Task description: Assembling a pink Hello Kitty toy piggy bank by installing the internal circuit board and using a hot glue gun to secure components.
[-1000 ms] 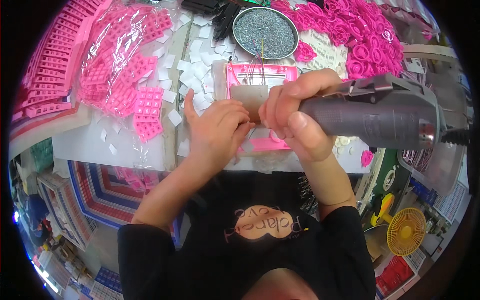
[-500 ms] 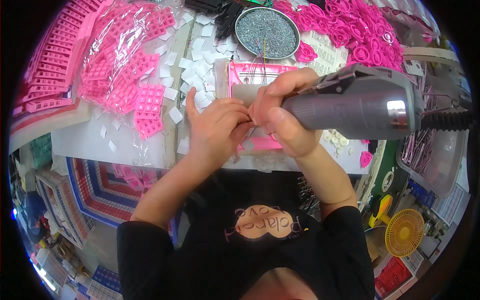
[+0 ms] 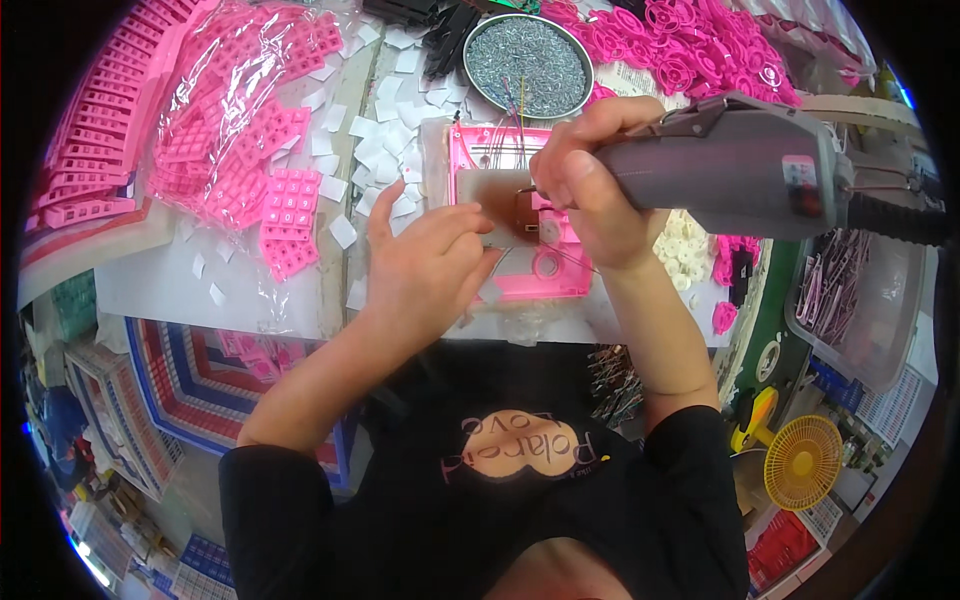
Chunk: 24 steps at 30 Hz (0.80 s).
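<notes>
My right hand (image 3: pixel 605 185) is wrapped round a grey powered screwdriver (image 3: pixel 710 172), held sideways over a pink plastic housing (image 3: pixel 560 285). The tool's cord runs off to the right. My left hand (image 3: pixel 425 265) hovers at the housing's left side, its fingers apart and nothing visible in them. Inside the housing lie a grey flat part (image 3: pixel 482 187), a blurred brown patch and thin wires near the top. My right fingers hide the tool's tip. A round metal bowl (image 3: pixel 468 75) of small grey screws stands just beyond the housing.
Scattered white square pieces (image 3: pixel 378 150) and a clear bag of pink keypads (image 3: pixel 230 130) lie to the left. Pink rings (image 3: pixel 700 50) are heaped at the far right, white discs (image 3: pixel 682 252) nearer. A yellow fan (image 3: pixel 803 463) stands below right.
My right hand and the screwdriver have moved up and right, away from my left hand. The left hand's fingers have spread from their pinch, uncovering more of the housing.
</notes>
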Each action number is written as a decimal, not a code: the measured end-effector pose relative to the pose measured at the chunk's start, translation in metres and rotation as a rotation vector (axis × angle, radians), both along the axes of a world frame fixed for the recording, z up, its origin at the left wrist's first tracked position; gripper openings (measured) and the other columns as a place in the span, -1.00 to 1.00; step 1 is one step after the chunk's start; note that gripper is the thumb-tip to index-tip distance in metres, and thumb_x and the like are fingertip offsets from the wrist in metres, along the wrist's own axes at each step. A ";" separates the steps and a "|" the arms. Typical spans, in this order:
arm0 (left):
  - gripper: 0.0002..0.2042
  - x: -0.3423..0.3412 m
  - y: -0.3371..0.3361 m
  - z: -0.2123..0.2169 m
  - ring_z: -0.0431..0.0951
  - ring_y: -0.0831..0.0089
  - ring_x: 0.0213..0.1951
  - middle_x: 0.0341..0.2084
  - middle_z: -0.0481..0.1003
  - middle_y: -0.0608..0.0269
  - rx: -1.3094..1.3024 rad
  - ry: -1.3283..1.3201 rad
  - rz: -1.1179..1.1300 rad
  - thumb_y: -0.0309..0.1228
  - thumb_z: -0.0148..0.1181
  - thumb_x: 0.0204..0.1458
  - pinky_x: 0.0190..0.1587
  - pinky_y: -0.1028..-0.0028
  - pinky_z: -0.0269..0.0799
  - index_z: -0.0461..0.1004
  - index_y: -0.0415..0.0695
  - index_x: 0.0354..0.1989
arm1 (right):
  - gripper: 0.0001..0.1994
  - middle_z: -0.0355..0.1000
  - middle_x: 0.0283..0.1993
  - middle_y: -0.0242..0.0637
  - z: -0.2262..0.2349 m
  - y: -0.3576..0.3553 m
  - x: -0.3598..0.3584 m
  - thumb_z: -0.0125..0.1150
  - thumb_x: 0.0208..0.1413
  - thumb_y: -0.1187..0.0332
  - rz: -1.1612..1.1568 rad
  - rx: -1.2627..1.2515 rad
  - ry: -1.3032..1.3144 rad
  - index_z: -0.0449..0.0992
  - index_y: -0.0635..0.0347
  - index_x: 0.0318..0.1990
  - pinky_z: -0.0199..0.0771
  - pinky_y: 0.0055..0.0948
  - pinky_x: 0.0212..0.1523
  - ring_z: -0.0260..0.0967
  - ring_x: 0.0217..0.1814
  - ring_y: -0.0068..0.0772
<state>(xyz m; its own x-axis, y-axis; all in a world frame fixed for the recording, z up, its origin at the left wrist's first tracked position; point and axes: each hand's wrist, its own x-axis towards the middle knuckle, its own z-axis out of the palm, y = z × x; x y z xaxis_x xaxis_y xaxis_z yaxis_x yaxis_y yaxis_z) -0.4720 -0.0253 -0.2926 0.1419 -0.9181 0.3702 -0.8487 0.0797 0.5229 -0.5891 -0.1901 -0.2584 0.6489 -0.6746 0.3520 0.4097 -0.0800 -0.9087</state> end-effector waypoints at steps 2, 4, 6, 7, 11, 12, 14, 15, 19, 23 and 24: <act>-0.80 0.000 0.001 -0.001 0.61 0.42 0.01 -0.21 0.61 0.42 0.003 0.011 0.007 -0.39 0.39 -0.01 0.35 -0.04 -0.10 0.42 -0.06 -0.46 | -0.83 0.40 -0.35 -0.36 -0.002 -0.001 0.002 0.22 0.06 0.61 0.000 -0.109 0.038 0.43 0.25 -0.20 0.37 -0.52 -0.37 0.35 -0.37 -0.59; -0.81 -0.001 0.002 -0.001 0.61 0.41 0.01 -0.20 0.61 0.41 0.004 0.021 0.016 -0.39 0.39 -0.02 0.34 -0.03 -0.09 0.42 -0.05 -0.45 | -0.82 0.37 -0.45 -0.29 -0.004 -0.001 0.007 0.19 0.11 0.59 0.025 -0.221 0.033 0.34 0.24 -0.17 0.36 -0.48 -0.48 0.30 -0.49 -0.54; -0.82 -0.002 0.002 0.000 0.61 0.41 0.01 -0.20 0.61 0.39 0.004 0.031 0.028 -0.41 0.38 -0.02 0.34 -0.03 -0.09 0.43 -0.04 -0.43 | -0.79 0.35 -0.52 -0.24 -0.005 0.000 0.008 0.19 0.14 0.57 0.041 -0.301 0.041 0.28 0.23 -0.14 0.36 -0.45 -0.55 0.28 -0.57 -0.51; -0.82 -0.002 0.002 0.001 0.61 0.40 0.02 -0.20 0.61 0.38 0.003 0.042 0.026 -0.41 0.38 -0.02 0.34 -0.04 -0.10 0.43 -0.04 -0.43 | -0.78 0.34 -0.52 -0.25 -0.006 0.000 0.007 0.21 0.15 0.55 0.037 -0.323 0.059 0.28 0.23 -0.14 0.36 -0.45 -0.55 0.29 -0.57 -0.50; -0.85 -0.003 0.003 0.001 0.61 0.39 0.02 -0.19 0.61 0.36 0.005 0.079 0.013 -0.45 0.36 -0.02 0.37 -0.05 -0.17 0.46 -0.03 -0.40 | -0.79 0.33 -0.53 -0.28 -0.005 -0.005 0.009 0.19 0.17 0.53 0.091 -0.258 0.046 0.29 0.22 -0.13 0.32 -0.46 -0.56 0.25 -0.57 -0.51; -0.85 -0.003 0.003 0.000 0.61 0.39 0.02 -0.19 0.62 0.36 0.006 0.088 0.007 -0.46 0.36 -0.02 0.38 -0.06 -0.20 0.47 -0.02 -0.39 | -0.79 0.32 -0.54 -0.30 -0.001 -0.006 0.006 0.19 0.19 0.50 0.100 -0.209 0.033 0.28 0.20 -0.11 0.31 -0.46 -0.56 0.23 -0.58 -0.51; -0.88 -0.001 0.003 0.000 0.60 0.45 0.01 -0.20 0.62 0.41 -0.008 0.068 0.020 -0.42 0.36 -0.01 0.40 -0.13 -0.26 0.52 -0.01 -0.36 | -0.78 0.30 -0.55 -0.34 0.015 -0.007 0.003 0.19 0.21 0.44 0.133 -0.108 0.000 0.27 0.18 -0.08 0.28 -0.45 -0.57 0.20 -0.60 -0.51; -0.89 0.000 0.002 0.000 0.60 0.48 0.01 -0.21 0.62 0.43 -0.016 0.059 0.026 -0.40 0.36 -0.01 0.40 -0.17 -0.28 0.54 0.00 -0.34 | -0.77 0.28 -0.56 -0.36 0.023 -0.005 0.003 0.18 0.22 0.41 0.189 -0.079 -0.077 0.27 0.16 -0.07 0.26 -0.45 -0.57 0.18 -0.61 -0.50; -0.87 -0.002 -0.008 0.004 0.62 0.47 -0.07 -0.26 0.63 0.44 -0.060 0.153 0.027 -0.43 0.38 -0.03 0.42 -0.21 -0.35 0.56 0.02 -0.33 | -0.70 0.23 -0.62 -0.44 0.052 0.020 -0.009 0.21 0.22 0.30 0.290 0.029 -0.135 0.23 0.11 -0.04 0.26 -0.44 -0.56 0.17 -0.62 -0.50; -0.84 -0.005 -0.012 0.008 0.63 0.46 -0.16 -0.31 0.62 0.45 -0.113 0.205 0.008 -0.46 0.42 -0.08 0.41 -0.22 -0.30 0.55 0.01 -0.33 | -0.71 0.23 -0.62 -0.46 0.050 0.023 -0.014 0.23 0.21 0.30 0.267 -0.032 -0.096 0.22 0.09 -0.07 0.28 -0.41 -0.53 0.20 -0.61 -0.52; -0.83 -0.006 -0.013 0.007 0.63 0.46 -0.18 -0.32 0.62 0.45 -0.120 0.198 0.009 -0.46 0.43 -0.09 0.41 -0.22 -0.29 0.55 0.01 -0.34 | -0.71 0.23 -0.62 -0.45 0.049 0.023 -0.016 0.22 0.21 0.30 0.254 -0.038 -0.092 0.22 0.09 -0.07 0.29 -0.41 -0.53 0.21 -0.61 -0.51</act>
